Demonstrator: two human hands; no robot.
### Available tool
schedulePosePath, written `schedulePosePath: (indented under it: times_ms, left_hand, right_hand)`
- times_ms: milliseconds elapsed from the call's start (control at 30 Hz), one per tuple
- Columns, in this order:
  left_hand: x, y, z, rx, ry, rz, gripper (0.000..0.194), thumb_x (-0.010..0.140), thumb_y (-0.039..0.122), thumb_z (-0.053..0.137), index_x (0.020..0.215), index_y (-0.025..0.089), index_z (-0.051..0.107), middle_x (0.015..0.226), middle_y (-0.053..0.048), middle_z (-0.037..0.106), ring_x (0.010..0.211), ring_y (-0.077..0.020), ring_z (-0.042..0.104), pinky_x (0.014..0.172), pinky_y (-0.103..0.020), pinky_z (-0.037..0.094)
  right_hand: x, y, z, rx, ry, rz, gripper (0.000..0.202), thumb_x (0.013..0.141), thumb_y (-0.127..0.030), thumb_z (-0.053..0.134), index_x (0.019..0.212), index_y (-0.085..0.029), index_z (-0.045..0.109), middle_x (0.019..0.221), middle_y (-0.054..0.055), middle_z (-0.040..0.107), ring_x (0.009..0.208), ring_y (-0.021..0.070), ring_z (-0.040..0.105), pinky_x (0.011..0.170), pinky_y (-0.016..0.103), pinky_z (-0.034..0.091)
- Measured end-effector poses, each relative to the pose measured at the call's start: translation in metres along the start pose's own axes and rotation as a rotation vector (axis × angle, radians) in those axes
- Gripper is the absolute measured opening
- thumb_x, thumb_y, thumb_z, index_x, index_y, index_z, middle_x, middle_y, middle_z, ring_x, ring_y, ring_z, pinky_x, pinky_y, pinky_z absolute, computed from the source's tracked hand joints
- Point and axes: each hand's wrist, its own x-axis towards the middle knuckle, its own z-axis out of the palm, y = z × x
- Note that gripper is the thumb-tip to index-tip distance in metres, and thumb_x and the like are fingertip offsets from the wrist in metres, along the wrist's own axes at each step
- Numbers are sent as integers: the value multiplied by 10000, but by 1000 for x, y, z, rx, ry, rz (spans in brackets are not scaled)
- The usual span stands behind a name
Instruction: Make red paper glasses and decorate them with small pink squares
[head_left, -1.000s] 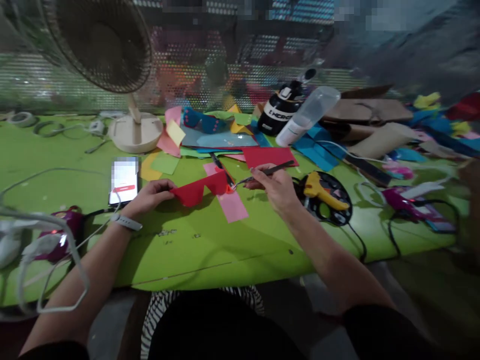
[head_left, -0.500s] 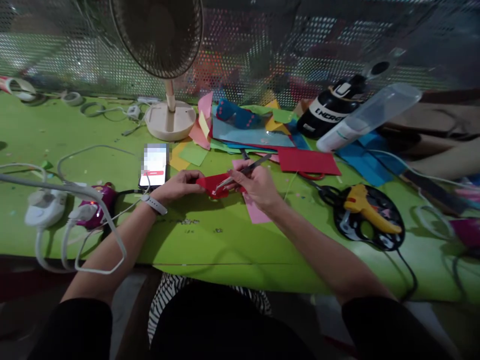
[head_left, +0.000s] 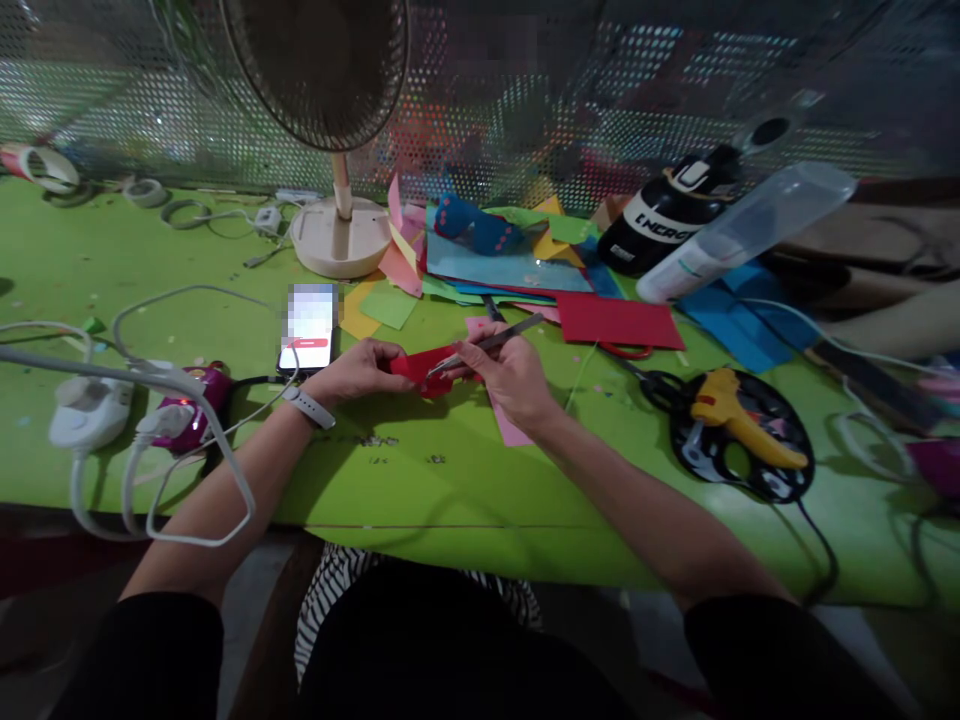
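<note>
Over the front of the green table, my left hand (head_left: 365,370) pinches the left end of a small red piece of paper or felt (head_left: 426,373). In my right hand (head_left: 511,377), metal tweezers (head_left: 506,334) are gripped like a pen, their tips angled down to the left against the red piece. Fingers of my right hand also cover its right end, so whether they hold it is unclear. A pink sheet (head_left: 512,422) lies under my right hand. Small shiny bits (head_left: 377,440) are scattered on the table below my left hand.
A phone (head_left: 309,330) lies beside my left wrist, near cables and a purple power block (head_left: 196,400). Behind stand a fan (head_left: 341,235), coloured sheets (head_left: 502,268) and a black bottle (head_left: 652,215). Scissors (head_left: 664,388) and a yellow glue gun (head_left: 742,420) on a black mask are at right.
The tweezer tips stay at the red piece; a small pale spot seen at them earlier is now less visible. Both hands hold nearly the same place, and the view has shifted slightly.
</note>
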Motion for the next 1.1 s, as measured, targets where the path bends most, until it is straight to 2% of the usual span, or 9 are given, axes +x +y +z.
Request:
schedulePosePath:
  times_ms: [200,433,900,1100]
  left_hand:
    - [0,0,-1,-61,-8,-5,181,625,205,817,716,118,687,670,-8,669,588,-73,568,575,-201,452]
    - [1,-2,-4,-86,0,15,182,632,197,819,767,132,717,773,-26,704,699,-96,622,670,-220,499]
    - [0,0,-2,-38,-21,36,169,650,214,796,768,130,708,753,-24,688,661,-90,594,646,-225,487]
    - [0,1,-1,-21,-33,32,207,632,249,809,741,118,690,714,-14,675,625,-85,576,590,-207,456]
  right_hand:
    - [0,1,-7,7,55,-26,377,705,-486,770,841,-210,553,667,-23,698,590,139,697,548,230,555]
    - [-3,-2,-10,39,110,56,385,664,-474,802,811,-202,572,686,-20,695,603,138,699,558,236,564]
    - [-5,-2,-4,95,92,90,397,642,-475,817,792,-198,576,663,-14,682,629,158,707,558,251,582]
    - [-5,-2,-3,93,89,93,397,645,-485,811,793,-205,573,656,-21,683,623,156,709,555,245,581]
